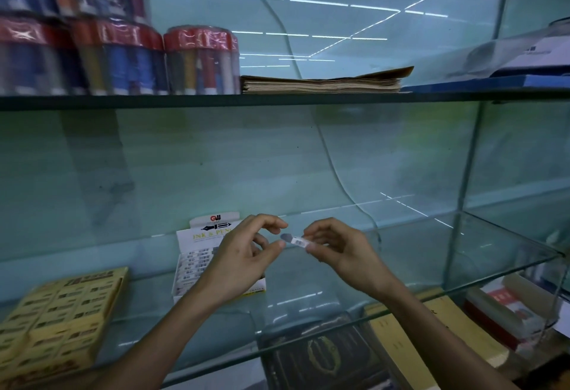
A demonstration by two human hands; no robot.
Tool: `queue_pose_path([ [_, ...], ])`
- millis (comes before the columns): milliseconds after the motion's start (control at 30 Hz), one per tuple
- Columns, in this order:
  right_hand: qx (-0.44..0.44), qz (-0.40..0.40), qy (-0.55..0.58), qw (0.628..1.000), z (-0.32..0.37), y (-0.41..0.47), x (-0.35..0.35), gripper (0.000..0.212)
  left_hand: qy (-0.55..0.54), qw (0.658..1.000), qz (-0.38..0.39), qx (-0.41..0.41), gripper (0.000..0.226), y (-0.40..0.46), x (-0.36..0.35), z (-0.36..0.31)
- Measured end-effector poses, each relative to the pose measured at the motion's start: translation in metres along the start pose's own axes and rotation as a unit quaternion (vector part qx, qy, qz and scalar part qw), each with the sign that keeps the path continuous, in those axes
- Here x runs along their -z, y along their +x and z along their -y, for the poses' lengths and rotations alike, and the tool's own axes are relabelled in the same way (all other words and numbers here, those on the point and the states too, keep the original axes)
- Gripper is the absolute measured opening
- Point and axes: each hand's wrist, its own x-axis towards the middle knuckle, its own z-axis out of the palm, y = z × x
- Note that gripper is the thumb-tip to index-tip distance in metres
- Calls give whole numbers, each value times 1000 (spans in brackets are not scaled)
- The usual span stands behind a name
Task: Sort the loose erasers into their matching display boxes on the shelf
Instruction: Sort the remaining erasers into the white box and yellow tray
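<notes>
A small eraser (294, 240) with a grey tip and a white barcode sleeve is pinched in my right hand (336, 250) above the glass shelf (401, 266). My left hand (246, 257) hovers just left of it, fingers curled apart, thumb tip near the eraser's grey end. Behind my left hand stands a white ink-and-pencil eraser display box (197, 261) with rows of matching erasers, partly hidden by the hand. A yellow display box (58, 315) full of yellow-wrapped erasers lies at the shelf's left front.
The upper glass shelf (277, 99) carries wrapped tubs of coloured pencils (200, 62), a stack of brown paper (324, 82) and a blue box (493, 82). Books (324, 355) and boxes (499, 315) lie under the lower shelf.
</notes>
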Motion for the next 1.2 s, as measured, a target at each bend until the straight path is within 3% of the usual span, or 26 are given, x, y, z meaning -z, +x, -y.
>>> queue_pose_path([
  [133, -18, 54, 86, 995, 12, -1, -24, 13, -3, 1000, -29, 10, 8, -7, 13, -1],
  [367, -26, 91, 110, 989, 19, 9, -56, 15, -18, 997, -56, 50, 11, -20, 40, 8],
  [467, -10, 81, 46, 996, 22, 15, -69, 14, 11, 997, -58, 41, 14, -28, 50, 11],
  [533, 27, 76, -70, 994, 22, 20, -75, 10, 22, 997, -71, 34, 14, -34, 57, 11],
  [667, 52, 94, -244, 964, 26, 26, -78, 8, 38, 993, -103, 41, 10, -47, 76, 16],
  [967, 0, 141, -303, 943, 34, 39, -91, 16, 33, 990, -125, 61, 10, -57, 99, 24],
  [1200, -36, 129, -305, 943, 29, 43, -100, 21, 31, 989, -128, 66, 12, -61, 100, 27],
])
